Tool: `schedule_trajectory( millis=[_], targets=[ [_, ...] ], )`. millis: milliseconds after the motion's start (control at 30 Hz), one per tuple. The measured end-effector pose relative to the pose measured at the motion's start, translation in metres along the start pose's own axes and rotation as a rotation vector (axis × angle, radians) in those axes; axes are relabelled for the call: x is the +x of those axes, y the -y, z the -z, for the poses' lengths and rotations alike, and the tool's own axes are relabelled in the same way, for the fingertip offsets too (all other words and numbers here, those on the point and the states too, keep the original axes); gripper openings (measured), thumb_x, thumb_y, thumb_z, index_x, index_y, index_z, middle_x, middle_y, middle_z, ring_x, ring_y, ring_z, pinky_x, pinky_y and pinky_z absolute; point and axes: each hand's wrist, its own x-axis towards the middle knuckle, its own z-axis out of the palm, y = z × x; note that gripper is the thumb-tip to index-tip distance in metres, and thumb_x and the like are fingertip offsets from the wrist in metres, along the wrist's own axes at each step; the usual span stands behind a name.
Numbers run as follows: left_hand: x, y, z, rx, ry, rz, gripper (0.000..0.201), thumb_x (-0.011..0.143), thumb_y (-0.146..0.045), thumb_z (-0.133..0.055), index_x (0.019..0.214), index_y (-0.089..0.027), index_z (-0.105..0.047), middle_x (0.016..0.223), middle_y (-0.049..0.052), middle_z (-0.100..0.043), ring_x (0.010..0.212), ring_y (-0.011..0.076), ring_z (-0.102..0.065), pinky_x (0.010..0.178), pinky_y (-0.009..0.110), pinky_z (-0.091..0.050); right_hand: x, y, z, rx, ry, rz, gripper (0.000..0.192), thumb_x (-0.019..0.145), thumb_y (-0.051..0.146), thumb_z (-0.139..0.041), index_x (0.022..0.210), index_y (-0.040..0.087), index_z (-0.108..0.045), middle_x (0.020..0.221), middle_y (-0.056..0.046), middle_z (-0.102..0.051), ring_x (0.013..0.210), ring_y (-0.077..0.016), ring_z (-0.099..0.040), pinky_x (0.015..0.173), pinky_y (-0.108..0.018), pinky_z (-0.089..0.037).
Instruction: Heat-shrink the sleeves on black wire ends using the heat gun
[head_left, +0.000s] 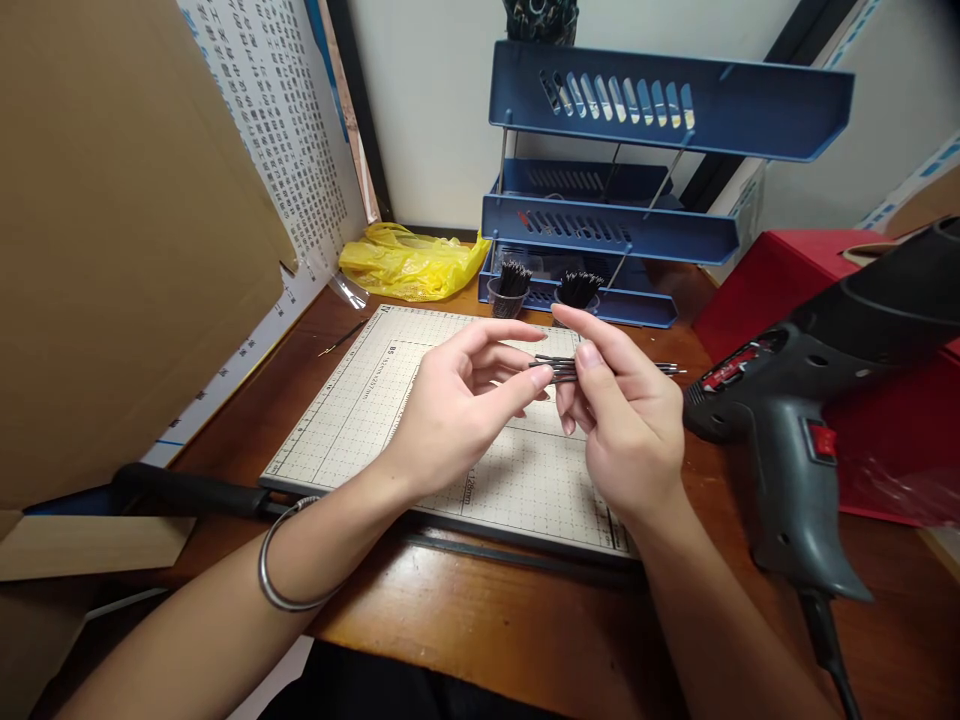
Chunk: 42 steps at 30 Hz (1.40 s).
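Note:
My right hand (622, 420) pinches a small bundle of thin dark wire pieces (559, 366) between thumb and fingers, held level above a gridded paper cutter board (360, 420). The bundle's far ends stick out to the right past the knuckles. My left hand (457, 400) is just left of it, thumb and forefinger touching the bundle's left tips. A metal bangle (281, 590) circles the left wrist. Behind the hands, two small clear cups (504, 298) hold upright bunches of the same dark pieces.
A dark grey heat gun (795, 420) stands at the right, cord trailing down. A blue three-tier letter tray (622, 190) sits at the back, a yellow plastic bag (409, 262) to its left, cardboard (112, 230) at the far left, a red box (795, 270) at the right.

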Motion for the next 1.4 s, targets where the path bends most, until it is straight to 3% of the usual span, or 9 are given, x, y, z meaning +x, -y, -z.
schedule_trajectory(
  millis=[467, 867, 1033, 1200, 1400],
  targets=[
    [-0.0009, 0.0029, -0.0022, 0.055, 0.017, -0.072, 0.011, 0.088, -0.023, -0.076, 0.093, -0.016, -0.069, 0.076, 0.000, -0.074, 0.071, 0.0132, -0.072, 0.063, 0.022, -0.056, -0.0003, -0.0037, 0.0024, -0.067, 0.016, 0.016, 0.033, 0.101, 0.039, -0.055, 0.128, 0.028, -0.070, 0.067, 0.003, -0.058, 0.056, -0.0119, -0.054, 0.054, -0.029, -0.049],
    [-0.0005, 0.0026, -0.0022, 0.011, 0.053, -0.052, 0.012, 0.090, -0.025, -0.074, 0.092, -0.016, -0.067, 0.076, 0.000, -0.075, 0.072, 0.0132, -0.074, 0.062, 0.021, -0.056, -0.0009, -0.0019, 0.0007, -0.009, 0.021, -0.023, 0.033, 0.100, 0.039, -0.057, 0.128, 0.028, -0.070, 0.076, 0.002, -0.062, 0.055, -0.0086, -0.049, 0.054, -0.026, -0.053],
    [0.0007, 0.0034, -0.0015, -0.001, 0.048, -0.018, 0.014, 0.089, -0.026, -0.077, 0.088, -0.015, -0.067, 0.073, 0.000, -0.075, 0.071, 0.0121, -0.074, 0.062, 0.018, -0.057, -0.0015, -0.0015, 0.0000, 0.001, 0.062, -0.029, 0.033, 0.101, 0.038, -0.057, 0.130, 0.029, -0.070, 0.073, 0.003, -0.058, 0.055, -0.0077, -0.046, 0.054, -0.023, -0.053],
    [-0.0003, 0.0047, -0.0010, -0.019, 0.056, -0.018, 0.012, 0.094, -0.026, -0.071, 0.096, -0.015, -0.069, 0.078, 0.000, -0.076, 0.074, 0.0122, -0.076, 0.062, 0.018, -0.058, -0.0010, 0.0001, -0.0004, 0.021, 0.041, -0.031, 0.032, 0.100, 0.037, -0.057, 0.129, 0.030, -0.070, 0.065, 0.004, -0.049, 0.052, -0.0089, -0.045, 0.052, -0.024, -0.052],
    [-0.0008, 0.0052, -0.0019, -0.024, 0.055, -0.029, 0.010, 0.094, -0.023, -0.069, 0.099, -0.015, -0.067, 0.075, -0.001, -0.075, 0.071, 0.0112, -0.074, 0.063, 0.018, -0.058, 0.0008, 0.0001, -0.0016, 0.025, 0.001, -0.045, 0.030, 0.098, 0.040, -0.060, 0.124, 0.031, -0.071, 0.060, 0.005, -0.043, 0.050, -0.0098, -0.041, 0.045, -0.024, -0.043]
  ],
)
